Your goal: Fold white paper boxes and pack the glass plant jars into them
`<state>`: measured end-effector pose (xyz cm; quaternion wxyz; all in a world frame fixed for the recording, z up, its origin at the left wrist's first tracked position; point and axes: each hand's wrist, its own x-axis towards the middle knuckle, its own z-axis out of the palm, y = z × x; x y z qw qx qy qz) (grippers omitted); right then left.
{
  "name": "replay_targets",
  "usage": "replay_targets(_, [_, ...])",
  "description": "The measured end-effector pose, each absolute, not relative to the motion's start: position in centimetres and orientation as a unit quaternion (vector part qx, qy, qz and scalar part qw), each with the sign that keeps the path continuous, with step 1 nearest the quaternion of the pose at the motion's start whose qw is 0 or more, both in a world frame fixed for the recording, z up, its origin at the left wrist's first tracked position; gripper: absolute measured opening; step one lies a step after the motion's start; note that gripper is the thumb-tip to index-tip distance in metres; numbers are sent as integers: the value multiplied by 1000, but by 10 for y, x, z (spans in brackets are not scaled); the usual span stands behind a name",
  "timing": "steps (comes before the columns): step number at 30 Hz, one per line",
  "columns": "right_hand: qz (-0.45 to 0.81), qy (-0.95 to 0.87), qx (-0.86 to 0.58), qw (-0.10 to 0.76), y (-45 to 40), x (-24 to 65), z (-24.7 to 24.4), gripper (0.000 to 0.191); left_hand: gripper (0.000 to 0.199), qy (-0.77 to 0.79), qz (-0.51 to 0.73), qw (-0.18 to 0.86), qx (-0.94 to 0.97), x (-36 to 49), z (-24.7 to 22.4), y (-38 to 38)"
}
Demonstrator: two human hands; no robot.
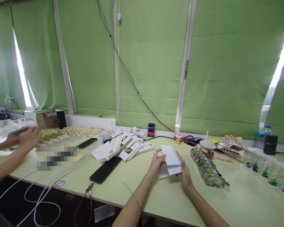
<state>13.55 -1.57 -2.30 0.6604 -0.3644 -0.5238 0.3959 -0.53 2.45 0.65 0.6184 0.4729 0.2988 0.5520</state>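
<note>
White folded-card box (170, 156), five o'clock in the head view, over the pale-green surface (246, 203). Grip: left hand (157, 163) and right hand (186, 176) grasping opposite sides, presumably to steady the panels. White printed-carton heap (130, 151), ten o'clock of it, likely parked within reach. Box faces plain, creased; flap angled toward six.

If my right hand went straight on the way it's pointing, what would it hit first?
The folded white card box, which your right hand already touches. Past it, the line seems to cross the pale green tabletop roughly toward a small, dark upright device, though depth is unclear.
</note>
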Motion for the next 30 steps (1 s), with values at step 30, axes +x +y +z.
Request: replay_targets(30, [434, -497, -348, 666, -13, 136, -23, 69, 60, 193, 573, 639, 476, -8, 9, 22])
